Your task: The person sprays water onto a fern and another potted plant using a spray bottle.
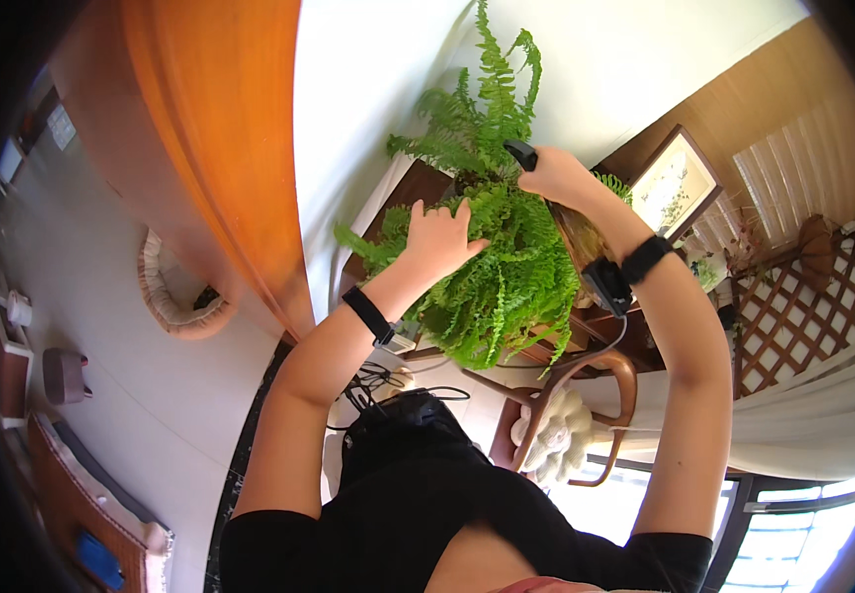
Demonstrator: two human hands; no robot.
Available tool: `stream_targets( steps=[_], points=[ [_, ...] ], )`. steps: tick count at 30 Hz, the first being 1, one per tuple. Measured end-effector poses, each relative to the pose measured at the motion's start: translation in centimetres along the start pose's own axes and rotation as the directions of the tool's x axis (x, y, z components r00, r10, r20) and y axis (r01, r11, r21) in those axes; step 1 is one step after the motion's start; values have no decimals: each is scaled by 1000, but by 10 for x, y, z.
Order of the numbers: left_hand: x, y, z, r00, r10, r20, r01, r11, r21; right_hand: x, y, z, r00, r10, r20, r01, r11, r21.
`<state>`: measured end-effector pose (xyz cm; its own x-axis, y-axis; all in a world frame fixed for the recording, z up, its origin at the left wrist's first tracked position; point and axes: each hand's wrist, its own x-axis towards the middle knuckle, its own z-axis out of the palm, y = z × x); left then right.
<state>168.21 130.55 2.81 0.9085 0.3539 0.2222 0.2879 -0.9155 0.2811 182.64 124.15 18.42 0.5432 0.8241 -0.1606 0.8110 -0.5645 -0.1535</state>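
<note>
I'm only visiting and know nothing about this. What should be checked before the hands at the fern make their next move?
1. Right hand has hold of the black object: ok, it is gripped.
2. Left hand is at the fern: ok, it is over the leaves.
3. Left hand grips a leaf: cannot tell; the hand itself hides this.
4. Black straps are on both wrists: ok, left and right.
5. Black cables beside the left forearm are tidy: not ok, they lie in loose loops.
</note>
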Motion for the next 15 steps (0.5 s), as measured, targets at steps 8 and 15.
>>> stream_targets(
  steps=[8, 15],
  points=[
    [-8, 2, 6, 995, 2, -101, -6, 999, -36, 61, -38, -20, 993, -108, -50, 98, 981, -167],
    [-12, -3, 9, 997, -11, -72, 8, 999, -34, 89, -47, -36, 991, -76, -113, 56, 983, -176]
  ],
)
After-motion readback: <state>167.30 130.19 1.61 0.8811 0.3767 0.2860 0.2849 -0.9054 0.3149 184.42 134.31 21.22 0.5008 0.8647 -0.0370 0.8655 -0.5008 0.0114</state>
